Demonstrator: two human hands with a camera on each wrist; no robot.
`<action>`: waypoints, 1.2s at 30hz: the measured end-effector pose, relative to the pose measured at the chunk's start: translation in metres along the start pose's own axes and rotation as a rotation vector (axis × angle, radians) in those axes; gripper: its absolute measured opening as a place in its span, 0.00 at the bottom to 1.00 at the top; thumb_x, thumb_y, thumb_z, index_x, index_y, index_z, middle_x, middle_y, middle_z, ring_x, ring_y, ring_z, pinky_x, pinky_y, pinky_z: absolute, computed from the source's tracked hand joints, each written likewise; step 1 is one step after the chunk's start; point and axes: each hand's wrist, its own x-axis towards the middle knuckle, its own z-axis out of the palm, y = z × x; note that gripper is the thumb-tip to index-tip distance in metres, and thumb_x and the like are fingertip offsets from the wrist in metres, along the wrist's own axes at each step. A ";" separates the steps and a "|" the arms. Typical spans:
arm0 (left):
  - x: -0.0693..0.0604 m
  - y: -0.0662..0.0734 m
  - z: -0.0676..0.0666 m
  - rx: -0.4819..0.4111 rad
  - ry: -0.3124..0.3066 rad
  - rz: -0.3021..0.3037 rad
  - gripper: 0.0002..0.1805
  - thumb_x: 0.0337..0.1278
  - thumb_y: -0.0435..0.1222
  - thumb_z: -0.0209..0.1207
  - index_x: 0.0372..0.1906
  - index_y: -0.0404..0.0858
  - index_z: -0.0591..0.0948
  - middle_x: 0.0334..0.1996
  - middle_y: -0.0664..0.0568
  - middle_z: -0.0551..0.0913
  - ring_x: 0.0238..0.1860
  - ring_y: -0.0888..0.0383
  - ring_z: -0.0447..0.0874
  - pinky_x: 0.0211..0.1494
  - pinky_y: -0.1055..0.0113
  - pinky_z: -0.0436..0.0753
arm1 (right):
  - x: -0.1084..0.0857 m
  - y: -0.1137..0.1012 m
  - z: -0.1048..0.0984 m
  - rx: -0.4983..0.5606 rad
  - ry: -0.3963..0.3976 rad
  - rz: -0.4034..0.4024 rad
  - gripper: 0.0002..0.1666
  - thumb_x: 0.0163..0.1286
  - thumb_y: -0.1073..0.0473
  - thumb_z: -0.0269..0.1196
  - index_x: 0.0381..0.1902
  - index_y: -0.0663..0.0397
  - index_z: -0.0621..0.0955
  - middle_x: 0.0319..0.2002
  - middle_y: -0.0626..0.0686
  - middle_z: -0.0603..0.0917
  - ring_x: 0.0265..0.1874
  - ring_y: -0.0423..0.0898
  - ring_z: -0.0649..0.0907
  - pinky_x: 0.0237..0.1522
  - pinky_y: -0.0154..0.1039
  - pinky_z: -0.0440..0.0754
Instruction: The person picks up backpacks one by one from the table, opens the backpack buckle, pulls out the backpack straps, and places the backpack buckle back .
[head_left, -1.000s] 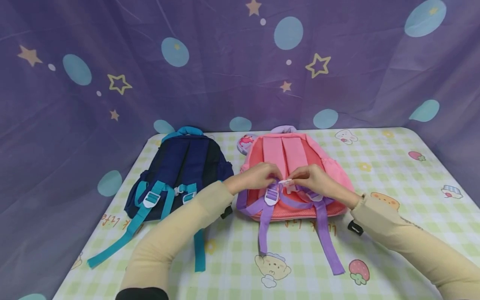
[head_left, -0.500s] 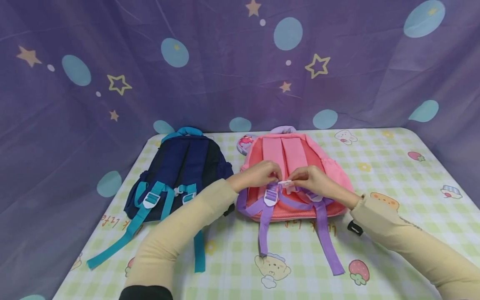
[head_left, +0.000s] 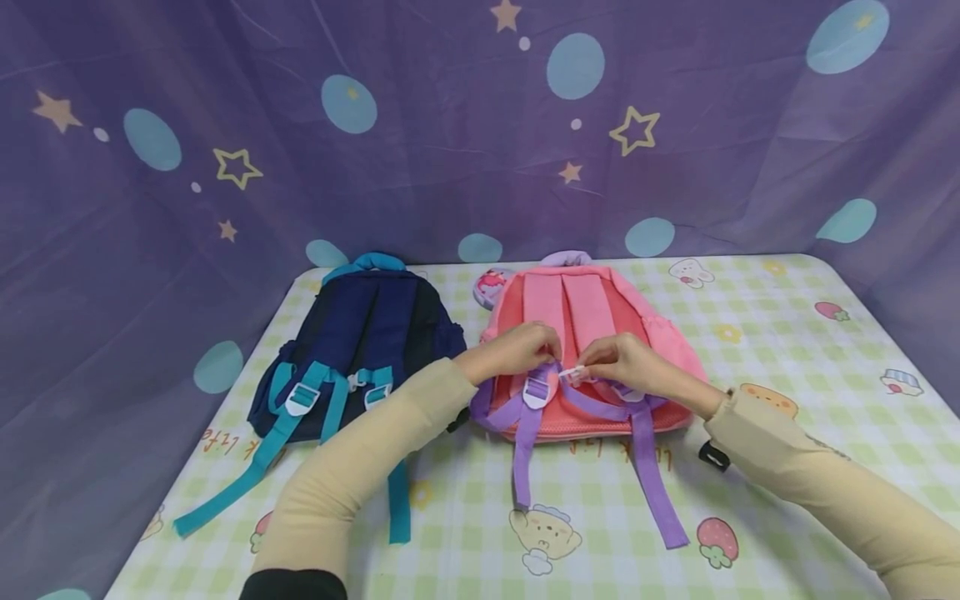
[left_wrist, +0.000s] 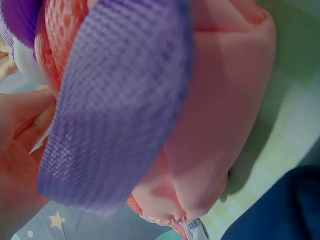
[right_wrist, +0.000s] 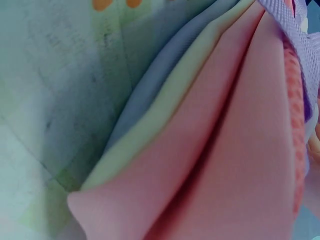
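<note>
A pink backpack (head_left: 540, 292) lies with its shoulder-strap side up on the table, its purple straps (head_left: 527, 450) trailing toward me. Over its lower back, my left hand (head_left: 521, 348) pinches purple webbing near the left strap adjuster (head_left: 537, 392). My right hand (head_left: 626, 360) pinches a small white buckle (head_left: 573, 373) just right of it; fingers partly cover the buckle, so I cannot tell whether it is fastened. Up close in the left wrist view, a purple strap (left_wrist: 120, 105) crosses in front of my left hand. The right wrist view has mostly the pink side (right_wrist: 240, 150) of the bag.
Left of the pink bag lies a navy backpack (head_left: 360, 325) with teal straps (head_left: 273, 450), partly behind my left sleeve. A round charm (head_left: 491, 287) sits by the pink bag's upper left. A checked cloth (head_left: 795, 342) covers the table; a purple star-printed curtain (head_left: 450, 125) hangs behind.
The white buckle in my right hand has dropped slightly and tilted. The left purple strap and its adjuster have shifted a little left. Both hands stay nearly in place.
</note>
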 end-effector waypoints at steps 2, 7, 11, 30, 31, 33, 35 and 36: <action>0.000 0.000 0.000 -0.001 0.001 -0.002 0.06 0.56 0.25 0.58 0.35 0.33 0.84 0.37 0.47 0.84 0.45 0.53 0.80 0.54 0.67 0.75 | -0.001 0.000 0.000 -0.020 -0.004 -0.008 0.05 0.62 0.72 0.61 0.35 0.71 0.82 0.32 0.61 0.86 0.30 0.35 0.83 0.30 0.28 0.79; 0.000 -0.001 0.002 0.009 -0.003 -0.010 0.06 0.57 0.26 0.58 0.35 0.34 0.84 0.37 0.47 0.84 0.45 0.53 0.80 0.54 0.67 0.75 | -0.004 -0.002 -0.001 -0.056 -0.016 -0.019 0.05 0.62 0.71 0.62 0.35 0.69 0.83 0.31 0.60 0.85 0.22 0.34 0.76 0.23 0.27 0.72; 0.001 -0.001 0.003 0.008 -0.006 -0.022 0.06 0.58 0.25 0.58 0.35 0.34 0.84 0.37 0.48 0.84 0.45 0.54 0.80 0.54 0.67 0.75 | -0.007 -0.002 -0.003 -0.057 -0.024 -0.010 0.05 0.62 0.72 0.62 0.36 0.70 0.83 0.32 0.59 0.85 0.24 0.35 0.76 0.25 0.28 0.73; -0.001 0.004 0.007 -0.145 -0.012 0.059 0.07 0.56 0.27 0.61 0.38 0.34 0.86 0.37 0.49 0.86 0.41 0.59 0.81 0.47 0.74 0.76 | -0.012 -0.004 -0.009 -0.050 -0.064 -0.011 0.06 0.62 0.71 0.62 0.37 0.69 0.83 0.34 0.59 0.86 0.30 0.40 0.82 0.30 0.30 0.79; -0.002 0.005 0.007 -0.165 -0.011 0.076 0.07 0.56 0.28 0.61 0.38 0.34 0.86 0.37 0.49 0.86 0.41 0.59 0.82 0.48 0.75 0.76 | -0.012 -0.003 -0.009 -0.046 -0.066 -0.013 0.07 0.62 0.71 0.62 0.37 0.69 0.83 0.35 0.60 0.86 0.30 0.41 0.82 0.30 0.30 0.79; -0.003 0.007 0.007 -0.191 -0.006 0.112 0.07 0.56 0.27 0.61 0.38 0.33 0.86 0.37 0.48 0.87 0.42 0.58 0.82 0.50 0.75 0.75 | -0.012 -0.003 -0.009 -0.039 -0.072 -0.024 0.07 0.62 0.71 0.62 0.38 0.69 0.83 0.35 0.60 0.86 0.31 0.40 0.82 0.31 0.30 0.79; -0.005 0.008 0.007 -0.200 -0.006 0.126 0.06 0.56 0.27 0.61 0.37 0.33 0.86 0.37 0.48 0.87 0.43 0.58 0.82 0.51 0.76 0.75 | -0.012 -0.003 -0.009 -0.038 -0.078 -0.026 0.07 0.63 0.71 0.62 0.38 0.69 0.83 0.35 0.60 0.86 0.31 0.40 0.82 0.30 0.30 0.79; -0.005 0.008 0.006 -0.199 -0.007 0.123 0.06 0.56 0.27 0.61 0.37 0.33 0.86 0.37 0.49 0.87 0.43 0.58 0.82 0.51 0.75 0.74 | -0.012 -0.003 -0.009 -0.042 -0.079 -0.022 0.07 0.63 0.70 0.62 0.38 0.69 0.83 0.35 0.60 0.86 0.30 0.40 0.82 0.30 0.30 0.79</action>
